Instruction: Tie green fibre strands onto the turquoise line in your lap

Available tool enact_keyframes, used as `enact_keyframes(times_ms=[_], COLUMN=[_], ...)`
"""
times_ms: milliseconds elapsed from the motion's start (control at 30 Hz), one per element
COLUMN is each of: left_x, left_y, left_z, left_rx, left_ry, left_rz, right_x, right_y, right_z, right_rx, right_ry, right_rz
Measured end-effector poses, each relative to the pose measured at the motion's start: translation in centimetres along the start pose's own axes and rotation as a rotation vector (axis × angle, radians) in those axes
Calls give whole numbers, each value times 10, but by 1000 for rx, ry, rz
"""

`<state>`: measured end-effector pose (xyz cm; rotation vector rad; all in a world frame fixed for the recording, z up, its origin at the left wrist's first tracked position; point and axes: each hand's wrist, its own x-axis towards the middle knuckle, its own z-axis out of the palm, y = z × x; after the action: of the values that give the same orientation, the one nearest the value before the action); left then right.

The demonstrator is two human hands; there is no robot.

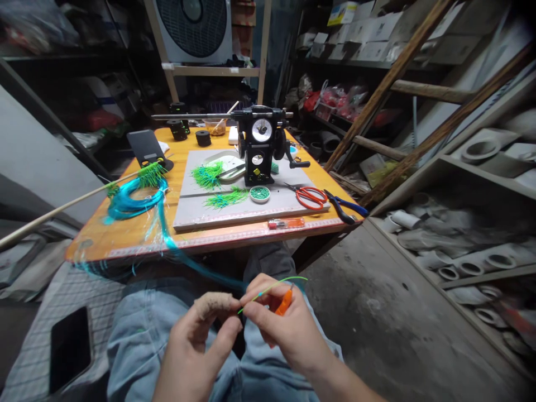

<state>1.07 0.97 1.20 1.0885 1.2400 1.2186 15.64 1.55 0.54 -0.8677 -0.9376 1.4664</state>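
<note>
**Pinching a fine strand over my lap**

Head view: both my hands are low in the picture, above my jeans and just short of the table edge. My left hand is closed in a pinch, its wrapped thumb and forefinger meeting on the near end of the green strand. My right hand is closed too, gripping the orange tool in its curled fingers while the fingertips steady the same strand. The strand runs from the left pinch up across my right fingers and arcs free past them to the right.

A strand this thin slips easily, I judge, so I want a short, taut span between the two pinches and the tool's tip close to it.

A teal fibre bundle lies coiled on the table's left and trails down towards my hands. Further back stand a black winder, red-handled scissors and blue pliers. A phone lies by my left knee.
</note>
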Motion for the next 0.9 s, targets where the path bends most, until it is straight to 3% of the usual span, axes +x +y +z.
enact_keyframes(times_ms=[167, 300, 400, 600, 900], left_x=[5, 6, 4, 0, -5], left_y=[-10, -12, -7, 0, 10], left_z=[-8, -9, -5, 8, 10], left_rx=[-61, -61, -2, 93, 418], left_ry=[-240, -162, -130, -79, -55], left_rz=[-27, 5, 13, 44, 413], right_x=[-2, -1, 1, -1, -5], right_y=[2, 1, 0, 7, 9], right_z=[-3, -2, -1, -1, 2], right_rx=[14, 287, 373, 180, 117], right_ry=[-38, 45, 147, 129, 134], right_rz=[68, 213, 222, 73, 52])
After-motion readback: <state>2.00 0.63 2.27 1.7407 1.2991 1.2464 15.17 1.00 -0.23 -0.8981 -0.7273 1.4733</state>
